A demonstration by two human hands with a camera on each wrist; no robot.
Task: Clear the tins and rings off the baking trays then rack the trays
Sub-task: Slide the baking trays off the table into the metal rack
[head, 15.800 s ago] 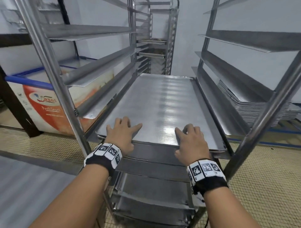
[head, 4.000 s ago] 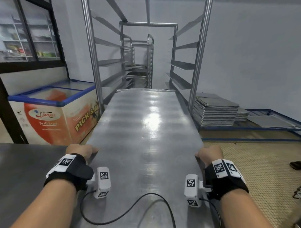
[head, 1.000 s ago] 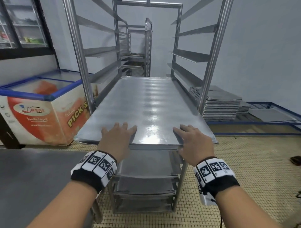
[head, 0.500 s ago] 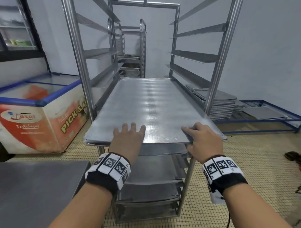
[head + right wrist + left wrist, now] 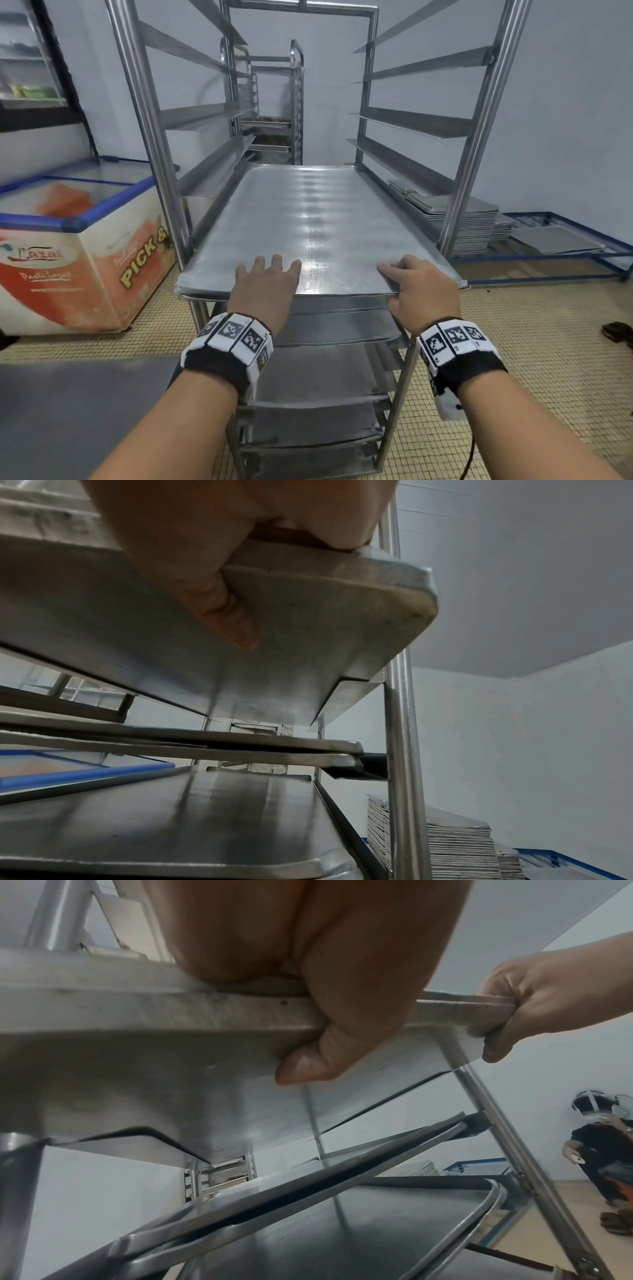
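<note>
A large empty baking tray (image 5: 308,222) lies flat on a pair of rails in the tall steel rack (image 5: 479,137), its near end sticking out past the front posts. My left hand (image 5: 269,282) holds the near edge, fingers flat on top. The left wrist view shows the tray's underside (image 5: 137,1047) with my left thumb (image 5: 308,1064) pressed beneath it. My right hand (image 5: 419,286) pinches the same edge near the right corner. Its thumb (image 5: 222,610) lies under the tray (image 5: 308,642). No tins or rings are in view.
More trays (image 5: 325,329) fill the lower rails, two of them lying askew. A stack of trays (image 5: 472,222) sits on the floor to the right, a chest freezer (image 5: 78,246) to the left, a steel table (image 5: 68,411) at lower left. A crouching person (image 5: 603,1145) is off right.
The tray has slid a little deeper along the rack's rails, and I have come closer to the rack. Both hands have stayed on its near edge.
</note>
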